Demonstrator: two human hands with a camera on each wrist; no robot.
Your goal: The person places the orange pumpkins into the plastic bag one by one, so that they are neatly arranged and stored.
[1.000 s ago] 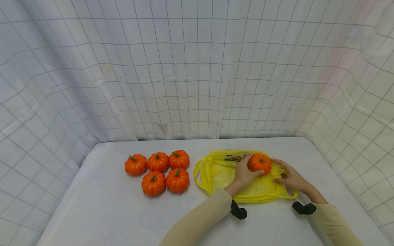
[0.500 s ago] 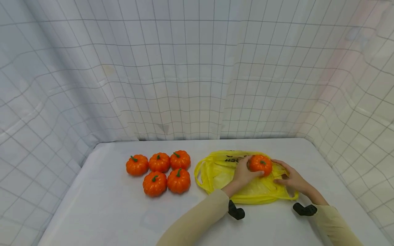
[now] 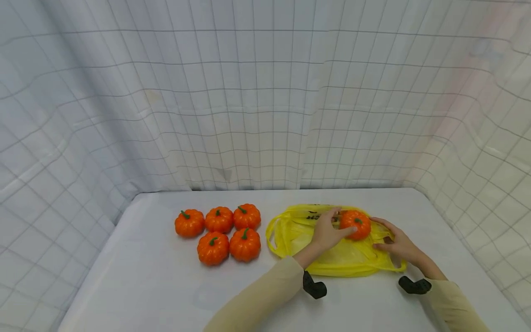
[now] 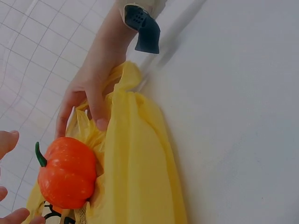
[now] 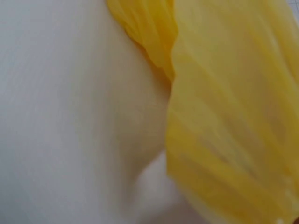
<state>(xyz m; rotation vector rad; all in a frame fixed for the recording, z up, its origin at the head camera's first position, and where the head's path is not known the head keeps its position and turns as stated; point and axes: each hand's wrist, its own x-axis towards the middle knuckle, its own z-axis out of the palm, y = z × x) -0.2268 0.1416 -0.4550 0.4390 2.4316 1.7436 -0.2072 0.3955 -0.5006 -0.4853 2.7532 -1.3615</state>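
In the head view a small orange pumpkin point(image 3: 355, 225) with a green stem lies on a flattened yellow plastic bag point(image 3: 332, 258). My left hand point(image 3: 327, 233) is at the pumpkin's left, its fingers spread; the left wrist view shows a gap between its fingertips point(image 4: 7, 142) and the pumpkin point(image 4: 67, 173). On the other side my right hand point(image 3: 400, 244) rests at the bag's right end, thumb and forefinger apart, the forefinger reaching toward the pumpkin. Yellow plastic point(image 5: 229, 112) fills much of the right wrist view, where that hand's fingers are hidden.
Several more orange pumpkins point(image 3: 213, 248) stand in two rows left of the bag on the white table point(image 3: 157, 286). White checked curtains point(image 3: 249, 101) enclose the back and both sides. A black strap piece point(image 3: 314, 287) hangs from each wrist.
My left hand has loosened from the pumpkin, its fingers drawing away leftward. The pumpkin stays on the bag. My right hand holds its place; the whole view has shifted slightly.
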